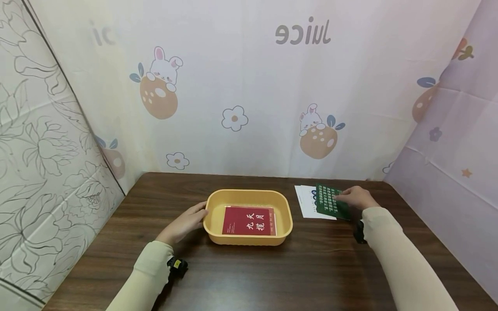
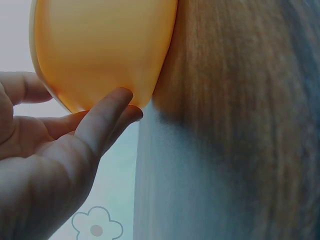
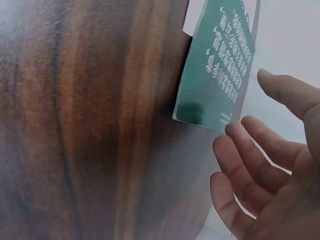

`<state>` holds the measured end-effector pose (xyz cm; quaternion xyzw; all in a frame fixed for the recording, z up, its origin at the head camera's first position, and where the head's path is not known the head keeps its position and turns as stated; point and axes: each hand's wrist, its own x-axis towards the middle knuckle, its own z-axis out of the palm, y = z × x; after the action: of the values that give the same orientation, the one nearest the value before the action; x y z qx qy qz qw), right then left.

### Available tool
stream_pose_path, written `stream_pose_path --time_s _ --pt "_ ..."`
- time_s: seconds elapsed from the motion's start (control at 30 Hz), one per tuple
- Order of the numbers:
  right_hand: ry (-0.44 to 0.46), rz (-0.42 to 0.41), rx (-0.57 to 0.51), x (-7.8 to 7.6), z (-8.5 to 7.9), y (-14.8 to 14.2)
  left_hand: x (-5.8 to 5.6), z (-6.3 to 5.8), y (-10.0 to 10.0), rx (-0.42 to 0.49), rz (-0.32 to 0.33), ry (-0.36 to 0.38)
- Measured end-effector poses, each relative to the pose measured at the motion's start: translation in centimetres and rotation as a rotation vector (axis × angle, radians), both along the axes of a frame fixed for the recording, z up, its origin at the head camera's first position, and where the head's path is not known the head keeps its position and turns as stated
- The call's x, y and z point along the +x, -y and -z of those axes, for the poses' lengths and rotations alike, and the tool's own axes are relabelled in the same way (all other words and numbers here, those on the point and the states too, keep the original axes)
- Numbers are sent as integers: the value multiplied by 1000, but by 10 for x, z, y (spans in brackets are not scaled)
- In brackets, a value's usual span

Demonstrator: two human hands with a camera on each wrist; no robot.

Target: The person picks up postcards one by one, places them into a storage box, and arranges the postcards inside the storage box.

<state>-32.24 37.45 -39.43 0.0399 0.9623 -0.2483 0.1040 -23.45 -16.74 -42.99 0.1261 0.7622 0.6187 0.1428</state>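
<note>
A yellow plastic tray stands on the table, with a red card with white characters lying in it. My left hand holds the tray's left end; in the left wrist view the thumb is at the rim and the other fingers lie against the outside wall. Over at the right, my right hand is at the right end of a green card with white writing. The right wrist view shows the thumb and fingers spread apart around the card's end, not closed on it. White cards lie partly under the green one.
The dark wooden table ends at a back wall hung with a printed curtain. A flower-patterned panel rises on the left, and another curtain closes the right side.
</note>
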Motion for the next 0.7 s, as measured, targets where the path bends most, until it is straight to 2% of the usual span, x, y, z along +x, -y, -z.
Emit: stream_pose_path --time_s 0.37,0.7 --pt "35 26 53 6 8 1 0 0 0 -2 2 2" --pt "88 45 34 8 13 3 0 0 1 -6 10 -4"
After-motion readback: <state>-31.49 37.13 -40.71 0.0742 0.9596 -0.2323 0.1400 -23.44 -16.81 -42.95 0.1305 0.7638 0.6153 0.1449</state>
